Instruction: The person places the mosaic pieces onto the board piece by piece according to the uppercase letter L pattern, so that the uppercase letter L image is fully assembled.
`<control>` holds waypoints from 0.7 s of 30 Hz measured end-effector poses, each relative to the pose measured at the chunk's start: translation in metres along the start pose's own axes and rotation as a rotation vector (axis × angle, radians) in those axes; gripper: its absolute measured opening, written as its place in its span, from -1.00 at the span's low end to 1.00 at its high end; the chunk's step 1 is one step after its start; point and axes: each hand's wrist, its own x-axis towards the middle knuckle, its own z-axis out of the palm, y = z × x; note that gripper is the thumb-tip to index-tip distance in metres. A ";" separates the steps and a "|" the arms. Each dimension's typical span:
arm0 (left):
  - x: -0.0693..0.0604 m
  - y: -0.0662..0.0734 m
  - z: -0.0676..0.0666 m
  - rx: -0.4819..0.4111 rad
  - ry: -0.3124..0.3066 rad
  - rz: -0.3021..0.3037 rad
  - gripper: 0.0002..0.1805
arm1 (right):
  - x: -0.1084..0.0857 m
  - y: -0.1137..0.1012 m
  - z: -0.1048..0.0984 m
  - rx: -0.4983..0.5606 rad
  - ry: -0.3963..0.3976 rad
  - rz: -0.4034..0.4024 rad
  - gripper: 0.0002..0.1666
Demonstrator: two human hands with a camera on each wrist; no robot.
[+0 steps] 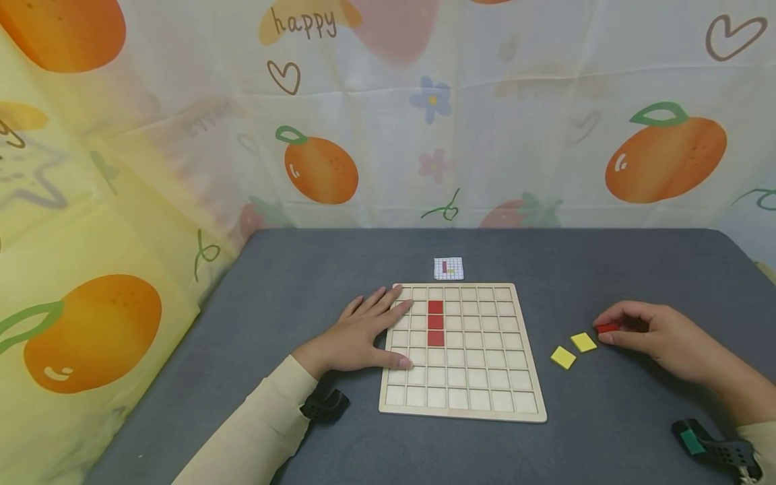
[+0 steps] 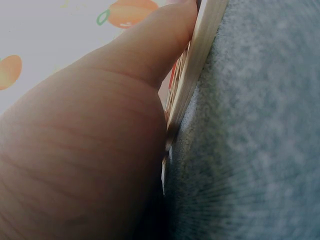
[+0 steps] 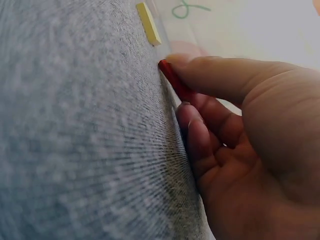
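I see three red tiles (image 1: 435,322) set in the grid board (image 1: 470,360); the left hand (image 1: 364,333) spreads over its left edge. Right of it, the right hand (image 1: 661,333) pinches another red tile (image 1: 606,328); two yellow tiles (image 1: 563,358) also seem unplaced.

The grid board (image 1: 479,381) looks wooden, the tabletop (image 1: 606,438) matt and rough.
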 end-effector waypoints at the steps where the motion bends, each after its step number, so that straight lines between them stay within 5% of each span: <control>1: 0.000 0.000 0.000 0.000 -0.001 -0.002 0.23 | 0.000 -0.001 0.000 -0.005 0.012 -0.003 -0.82; 10: 0.000 0.000 0.000 0.012 -0.003 -0.013 0.23 | -0.001 -0.009 0.006 0.060 0.115 -0.035 -0.80; 21: 0.001 0.000 0.000 0.009 -0.005 -0.015 0.23 | 0.002 -0.021 0.012 0.235 0.063 -0.100 -0.80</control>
